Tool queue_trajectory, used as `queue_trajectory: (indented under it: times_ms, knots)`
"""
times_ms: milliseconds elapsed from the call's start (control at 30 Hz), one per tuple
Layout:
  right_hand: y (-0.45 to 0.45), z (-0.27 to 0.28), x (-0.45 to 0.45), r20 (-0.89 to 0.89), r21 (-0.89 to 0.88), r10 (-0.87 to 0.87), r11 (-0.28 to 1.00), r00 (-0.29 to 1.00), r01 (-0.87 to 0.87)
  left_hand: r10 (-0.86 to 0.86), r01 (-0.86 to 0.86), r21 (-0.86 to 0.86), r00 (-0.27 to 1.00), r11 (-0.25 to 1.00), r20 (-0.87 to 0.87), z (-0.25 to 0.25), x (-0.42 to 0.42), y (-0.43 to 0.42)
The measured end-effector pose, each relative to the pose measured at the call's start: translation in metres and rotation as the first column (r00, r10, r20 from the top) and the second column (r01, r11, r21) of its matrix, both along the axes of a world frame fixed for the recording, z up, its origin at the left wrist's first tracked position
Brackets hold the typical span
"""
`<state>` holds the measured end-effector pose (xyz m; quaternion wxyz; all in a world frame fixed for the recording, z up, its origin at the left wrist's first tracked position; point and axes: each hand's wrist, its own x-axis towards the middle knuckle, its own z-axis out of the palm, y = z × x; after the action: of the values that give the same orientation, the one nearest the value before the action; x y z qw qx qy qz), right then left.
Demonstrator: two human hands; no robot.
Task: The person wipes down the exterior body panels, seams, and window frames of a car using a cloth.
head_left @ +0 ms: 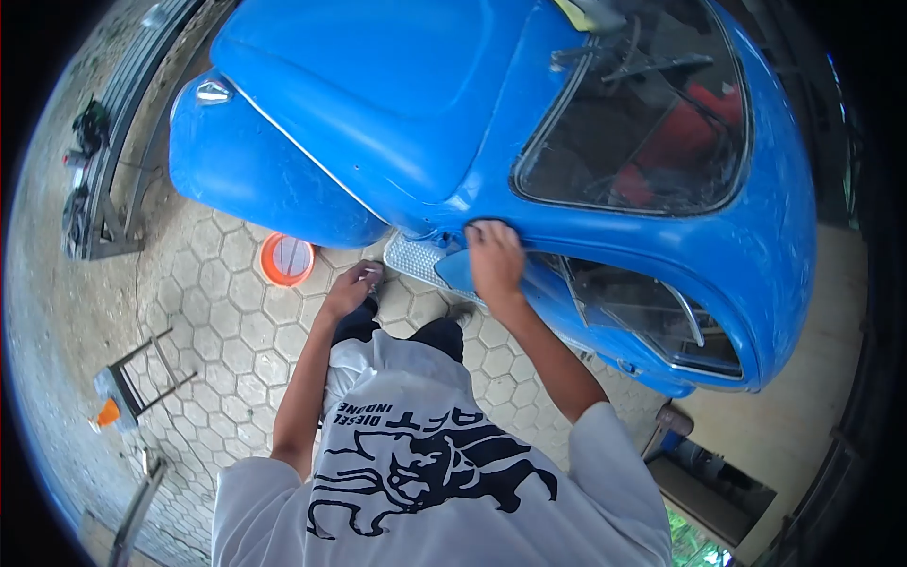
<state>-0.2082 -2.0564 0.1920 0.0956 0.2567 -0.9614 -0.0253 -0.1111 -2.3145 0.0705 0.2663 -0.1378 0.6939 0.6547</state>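
Nearest is the printed shirt [425, 454]. The hands are apart: the right hand [496, 260] grips a dark pad [513, 230] on the blue car [397, 113], beside the windscreen [586, 161]; whether the half-curled left hand [352, 288] holds something, I cannot tell. Uneven pressure on this curve might scratch the car. It stands far, front pointing left, long axis left to right.

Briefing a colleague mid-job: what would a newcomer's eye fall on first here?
The glossy blue car with its rounded body dominates the upper view. Next comes the right hand, at the bodywork by the windshield's lower corner. The orange bucket also stands out, on hexagonal pavers beside the front fender.
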Motion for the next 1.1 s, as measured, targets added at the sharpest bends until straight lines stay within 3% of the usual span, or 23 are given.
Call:
queue_trajectory:
  times_ms: [67,133,200,300,367,433,533,567,600,667,700,800,900,1033,1100]
  knots:
    - [-0.023,-0.05,0.0,0.05,0.001,0.033,0.999,0.998,-0.034,-0.135,0.133,-0.038,0.99,0.99,-0.046,0.002,-0.017,0.018]
    - [-0.041,-0.082,0.0,0.162,0.228,0.123,0.961,0.979,-0.158,-0.265,0.256,-0.107,0.961,0.961,-0.08,0.0,-0.039,0.034]
    - [-0.055,-0.094,0.002,0.255,0.368,0.17,0.893,0.952,-0.259,-0.318,0.292,-0.244,0.945,0.925,-0.075,0.008,-0.051,0.041]
    - [-0.048,-0.097,0.0,0.259,0.345,0.222,0.888,0.94,-0.304,-0.308,0.264,-0.347,0.948,0.9,-0.078,0.001,-0.053,0.037]
    - [-0.041,-0.084,-0.005,0.303,0.324,0.239,0.885,0.923,-0.335,-0.263,0.222,-0.365,0.962,0.904,-0.067,-0.015,-0.038,0.031]
    - [-0.032,-0.057,-0.016,0.261,0.227,0.199,0.938,0.945,-0.261,-0.197,0.171,-0.37,0.98,0.913,-0.034,-0.028,-0.01,0.017]
    - [-0.019,-0.027,-0.016,0.26,0.283,0.241,0.907,0.935,-0.313,0.007,0.028,-0.15,0.973,0.988,0.23,-0.044,0.026,-0.014]
    - [-0.018,-0.033,-0.014,0.255,0.31,0.259,0.891,0.932,-0.333,0.046,0.002,-0.204,0.973,0.979,0.228,-0.043,0.036,-0.024]
    - [-0.02,-0.042,-0.016,0.245,0.339,0.276,0.874,0.929,-0.349,0.094,-0.029,-0.275,0.97,0.961,0.226,-0.049,0.045,-0.03]
    - [-0.036,-0.067,-0.019,0.394,0.371,0.271,0.827,0.878,-0.421,0.188,-0.084,-0.409,0.956,0.909,0.224,-0.071,0.067,-0.038]
    - [-0.048,-0.075,-0.017,0.456,0.41,0.258,0.788,0.852,-0.459,0.286,-0.195,-0.357,0.932,0.914,0.223,-0.088,0.082,-0.04]
    - [-0.082,-0.115,-0.012,0.554,0.523,0.153,0.701,0.818,-0.485,0.369,-0.238,-0.405,0.885,0.883,0.284,-0.111,0.13,-0.042]
    - [-0.097,-0.159,0.001,0.627,0.601,0.015,0.627,0.779,-0.495,0.531,-0.374,-0.43,0.777,0.822,0.338,-0.138,0.198,-0.029]
    - [-0.103,-0.229,0.008,0.711,0.671,-0.133,0.42,0.69,-0.611,0.661,-0.521,-0.406,0.593,0.75,0.46,-0.153,0.293,0.003]
    - [-0.1,-0.285,0.009,0.697,0.682,-0.163,0.448,0.698,-0.577,0.696,-0.568,-0.409,0.515,0.714,0.5,-0.168,0.342,0.023]
